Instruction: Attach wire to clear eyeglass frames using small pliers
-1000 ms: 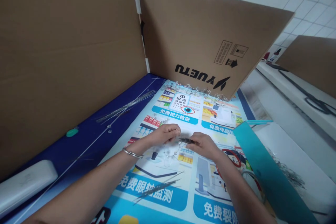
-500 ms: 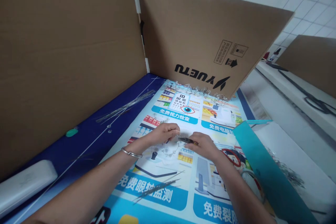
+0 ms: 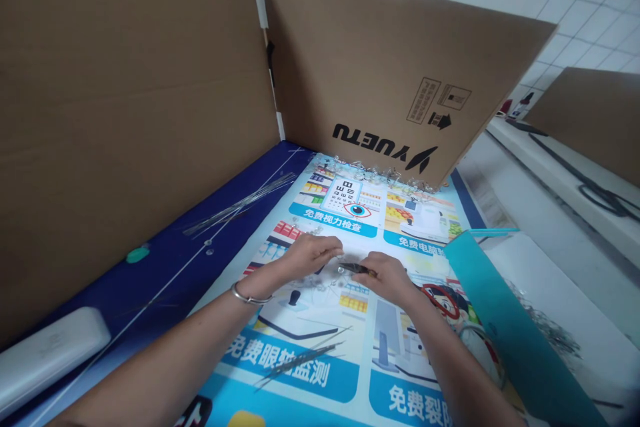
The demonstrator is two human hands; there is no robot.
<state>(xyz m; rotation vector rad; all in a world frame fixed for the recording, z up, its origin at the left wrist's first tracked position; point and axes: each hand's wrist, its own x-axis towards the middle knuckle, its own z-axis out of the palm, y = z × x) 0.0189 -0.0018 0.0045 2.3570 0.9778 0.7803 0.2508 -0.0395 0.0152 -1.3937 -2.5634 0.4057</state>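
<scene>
Nearly touching: left hand [image 3: 311, 255] pinching something fine [image 3: 341, 253] — hard to make out — right hand [image 3: 387, 278] gripping dark tweezers [image 3: 354, 268].

Even, diffuse light is falling across the poster [image 3: 330, 240], leaving only faint shadows beside the left hand [image 3: 310, 255]. Wide-angle distortion is bending the frame edges, and the tiled wall [image 3: 590, 20] is softening slightly.

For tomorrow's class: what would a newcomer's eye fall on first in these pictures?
A brown cardboard panel bearing upside-down YUETU lettering dominates the back, above a blue-and-white printed poster with an eye chart. At the centre, the left hand, with a metal bangle, meets the right hand, which pinches a small dark tool.
</scene>
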